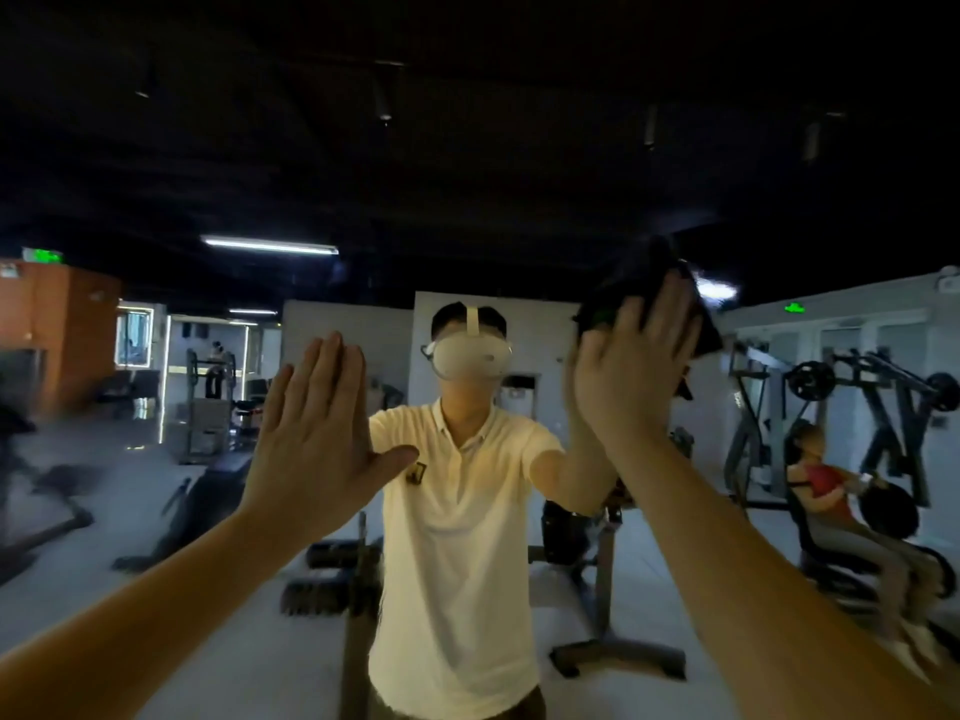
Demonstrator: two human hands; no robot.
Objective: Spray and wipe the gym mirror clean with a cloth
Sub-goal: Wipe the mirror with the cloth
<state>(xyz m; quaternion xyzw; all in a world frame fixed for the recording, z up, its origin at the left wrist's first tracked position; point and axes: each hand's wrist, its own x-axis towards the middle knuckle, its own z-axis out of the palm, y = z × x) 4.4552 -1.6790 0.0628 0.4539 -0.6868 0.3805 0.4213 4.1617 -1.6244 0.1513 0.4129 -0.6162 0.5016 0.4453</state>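
The gym mirror (467, 174) fills the whole view and shows my own reflection in a pale shirt. My left hand (317, 433) lies flat against the glass with straight fingers, left of centre. Higher and to the right, my right hand (631, 363) presses a dark cloth (649, 283) onto the mirror with straight fingers. The cloth sticks out above and to the right of the fingers and is blurred. No spray bottle is in view.
Reflected in the glass are weight machines (852, 407) at the right with a seated person in red (826, 491), benches (343, 579) low in the middle, an orange wall (67, 330) at the left and a ceiling light strip (270, 245).
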